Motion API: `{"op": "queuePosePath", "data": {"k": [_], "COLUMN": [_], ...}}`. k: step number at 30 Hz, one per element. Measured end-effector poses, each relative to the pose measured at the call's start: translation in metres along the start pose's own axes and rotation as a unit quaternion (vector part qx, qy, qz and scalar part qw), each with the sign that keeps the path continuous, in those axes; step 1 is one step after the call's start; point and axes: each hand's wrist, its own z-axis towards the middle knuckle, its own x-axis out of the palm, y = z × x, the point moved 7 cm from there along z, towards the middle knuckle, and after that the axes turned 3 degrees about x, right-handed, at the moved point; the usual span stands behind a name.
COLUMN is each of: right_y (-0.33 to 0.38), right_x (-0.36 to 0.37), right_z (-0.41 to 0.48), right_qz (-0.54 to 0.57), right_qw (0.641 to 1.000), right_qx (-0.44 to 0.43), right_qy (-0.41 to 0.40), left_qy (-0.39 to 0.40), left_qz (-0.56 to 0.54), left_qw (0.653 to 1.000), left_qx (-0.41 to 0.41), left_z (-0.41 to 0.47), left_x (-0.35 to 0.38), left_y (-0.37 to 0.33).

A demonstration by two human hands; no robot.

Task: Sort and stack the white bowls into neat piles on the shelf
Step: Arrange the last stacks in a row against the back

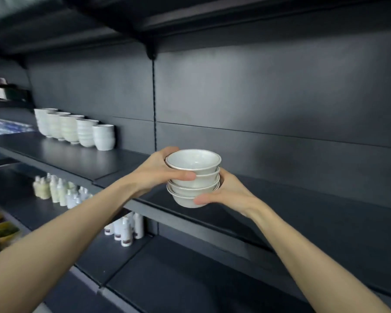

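Dark shelf [280, 199] edge w/ open room under hand-gripped bowl stack [193, 177]

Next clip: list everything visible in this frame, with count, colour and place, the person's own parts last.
held bowl stack: four bowls, white with thin dark rims, in both hands over the middle shelf
bowl piles: five piles, white, in a row at the shelf's far left
shelf: black, bare right of the piles
bottles: several, white, lower shelf
pale bottles: a cluster, lower shelf, left
left hand: gripping the stack's upper bowls
right hand: supporting the stack's lower bowls
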Motion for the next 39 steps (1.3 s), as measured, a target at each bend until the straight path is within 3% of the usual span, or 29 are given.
{"op": "queuePosePath", "data": {"k": [9, 21, 28, 39], "right_y": [0.013, -0.005, -0.020, -0.070], "right_x": [0.140, 0.230, 0.253, 0.272], "right_z": [0.133, 0.326, 0.419, 0.513], "right_qz": [0.026, 0.028, 0.021, 0.010], "right_qw": [0.998, 0.997, 0.998, 0.995], "right_qx": [0.008, -0.008, 0.020, 0.073], "right_qy": [0.049, 0.078, 0.055, -0.071], "left_qy": [-0.056, -0.080, -0.049, 0.098], "left_qz": [0.013, 0.039, 0.028, 0.002], "left_qw": [0.998, 0.995, 0.998, 0.995], "left_qx": [-0.026, -0.034, -0.039, -0.004], "left_z": [-0.021, 0.049, 0.109, 0.206], "left_x": [-0.176, -0.340, -0.409, -0.463], "left_y": [0.062, 0.157, 0.214, 0.315]}}
